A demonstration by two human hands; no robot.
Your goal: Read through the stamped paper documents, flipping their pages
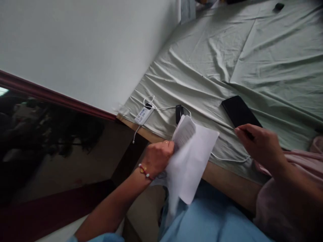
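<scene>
My left hand [157,157], with a beaded bracelet at the wrist, grips a bundle of white paper sheets [190,158] over the edge of a bed. One sheet curls up at the top and shows printed lines. My right hand [257,143] reaches over the bed sheet, its fingertips on or just above the near corner of a black phone [239,111]; whether it grips the phone I cannot tell. A thin white cable [227,158] runs under that hand.
A pale green sheet [227,57] covers the bed. On it lie a white power bank [143,115] with a cable and a small black device [178,112]. The white wall [88,47] stands left, a dark glossy surface [45,134] below it. Pink cloth [308,161] lies right.
</scene>
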